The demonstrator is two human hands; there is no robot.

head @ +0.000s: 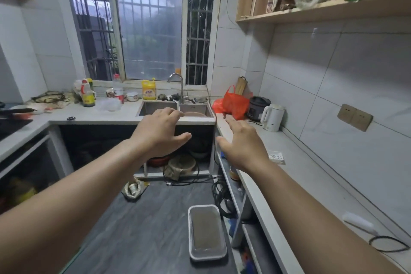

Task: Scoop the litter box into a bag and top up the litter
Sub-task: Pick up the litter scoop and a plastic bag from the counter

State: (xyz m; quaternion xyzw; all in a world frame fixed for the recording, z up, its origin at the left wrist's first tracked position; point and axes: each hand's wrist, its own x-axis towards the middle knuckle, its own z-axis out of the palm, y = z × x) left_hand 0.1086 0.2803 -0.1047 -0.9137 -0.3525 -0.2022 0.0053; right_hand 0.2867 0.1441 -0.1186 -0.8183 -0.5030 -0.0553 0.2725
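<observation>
Kitchen floor holds the litter box: rigid, likely heavy; grip its rim. Left hand and right hand spread, empty.

White rectangular litter box, grey litter inside, on floor beside counter.

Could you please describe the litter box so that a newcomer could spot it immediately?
Look at the dark grey floor beside the right-hand counter. The litter box lies there: a white-rimmed rectangular tray of grey-brown litter, the only tray on the floor.
</observation>
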